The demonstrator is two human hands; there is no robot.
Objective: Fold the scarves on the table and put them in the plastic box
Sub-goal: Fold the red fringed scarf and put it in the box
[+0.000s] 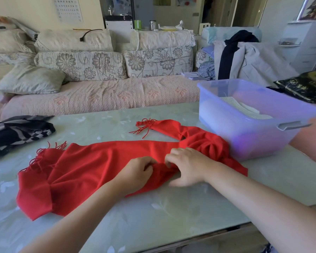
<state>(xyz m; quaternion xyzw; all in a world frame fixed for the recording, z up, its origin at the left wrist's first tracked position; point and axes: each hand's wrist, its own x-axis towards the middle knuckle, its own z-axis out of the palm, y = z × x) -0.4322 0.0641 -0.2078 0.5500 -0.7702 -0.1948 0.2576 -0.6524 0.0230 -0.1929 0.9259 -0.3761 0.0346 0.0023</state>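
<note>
The left hand (137, 172) and right hand (188, 167), fingers curled, both pinch the middle of the red scarf (91, 167). It lies spread on the surface (153, 216), touching the box (235, 134). 1 white scarf (244, 108) lies inside; a black scarf (16, 132) lies far left.

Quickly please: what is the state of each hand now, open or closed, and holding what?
Left hand: closed, pinching a fold of the red scarf.
Right hand: closed, fingers pinching the same scarf beside it.
</note>
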